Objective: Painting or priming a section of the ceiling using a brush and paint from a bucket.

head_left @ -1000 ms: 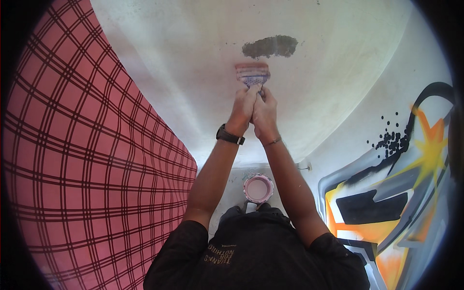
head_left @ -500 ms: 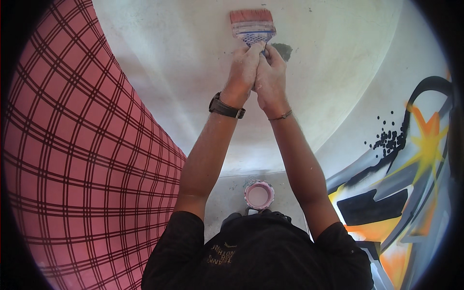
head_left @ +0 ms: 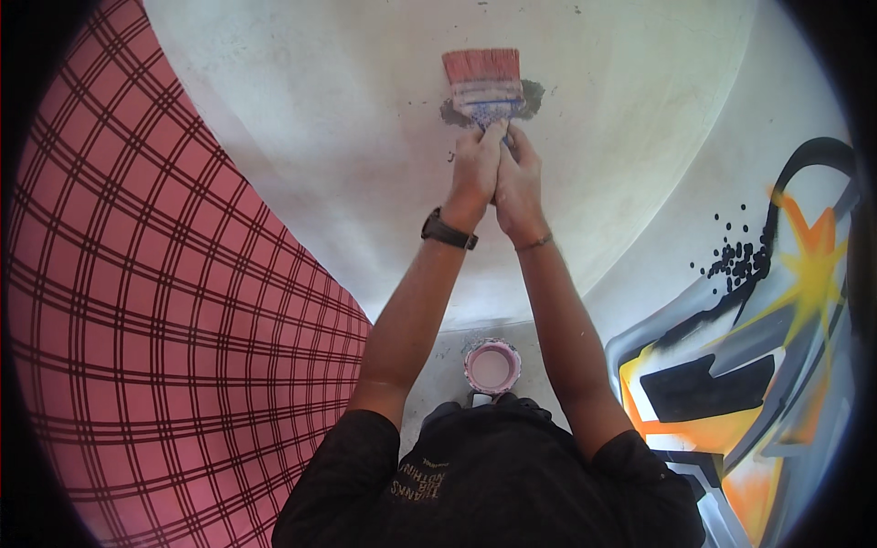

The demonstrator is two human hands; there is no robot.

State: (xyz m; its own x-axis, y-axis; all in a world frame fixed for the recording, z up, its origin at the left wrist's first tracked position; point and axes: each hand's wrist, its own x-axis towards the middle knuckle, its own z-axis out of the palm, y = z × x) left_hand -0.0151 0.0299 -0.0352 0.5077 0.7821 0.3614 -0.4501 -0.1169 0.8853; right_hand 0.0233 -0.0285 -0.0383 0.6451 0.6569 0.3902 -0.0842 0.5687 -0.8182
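A wide paintbrush (head_left: pixel 481 75) with red bristles and a blue-and-white patterned handle is held in front of a whitish wall (head_left: pixel 347 119), bristles pointing up. Both hands grip its handle. My left hand (head_left: pixel 474 169) is closed around it, with a dark watch on that wrist. Pressed close against it, my right hand (head_left: pixel 520 187) also has its fingers closed on the handle, and a thin bracelet circles the wrist. Behind the brush, a dark grey-green patch (head_left: pixel 531 100) shows on the wall at both sides. The hands hide most of the handle.
Below, near my feet, a round bucket (head_left: pixel 493 367) holds pale pink paint on the grey floor (head_left: pixel 441 374). A pink wall with dark crossed lines (head_left: pixel 183 301) rises on the left. To the right stands a wall with a colourful mural (head_left: pixel 708 388).
The brush and both hands have moved down the wall. The brush now overlaps the dark patch, more of which shows on its left side.
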